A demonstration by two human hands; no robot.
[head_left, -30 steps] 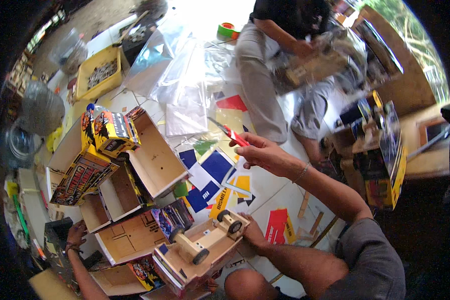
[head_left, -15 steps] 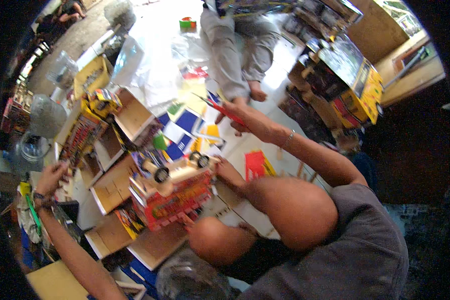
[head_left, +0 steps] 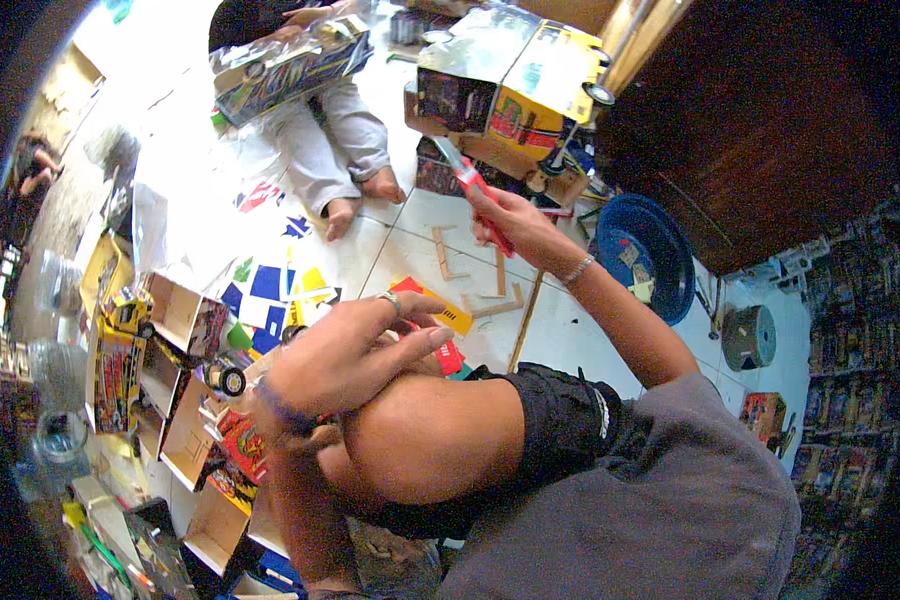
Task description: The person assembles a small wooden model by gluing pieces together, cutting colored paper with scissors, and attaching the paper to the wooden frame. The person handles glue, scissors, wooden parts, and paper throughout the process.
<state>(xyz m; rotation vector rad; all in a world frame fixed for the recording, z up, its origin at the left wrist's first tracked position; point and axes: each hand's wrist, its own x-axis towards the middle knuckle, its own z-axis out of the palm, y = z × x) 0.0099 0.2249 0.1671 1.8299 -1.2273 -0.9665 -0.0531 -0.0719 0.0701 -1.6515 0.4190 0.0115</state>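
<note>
Above the bent knee (head_left: 430,430) hangs the left hand (head_left: 355,350), fingers loosely bent; whether they grip anything, I cannot tell. Beyond the knee and to its right, the right hand (head_left: 525,230) wraps round a red-handled knife (head_left: 469,180), probably held out so its edge stays clear of the body. The knife's long axis slants, handle end nearer the knee, blade pointing forward and left. Farther beyond the knee rests a yellow toy truck (head_left: 530,120)
</note>
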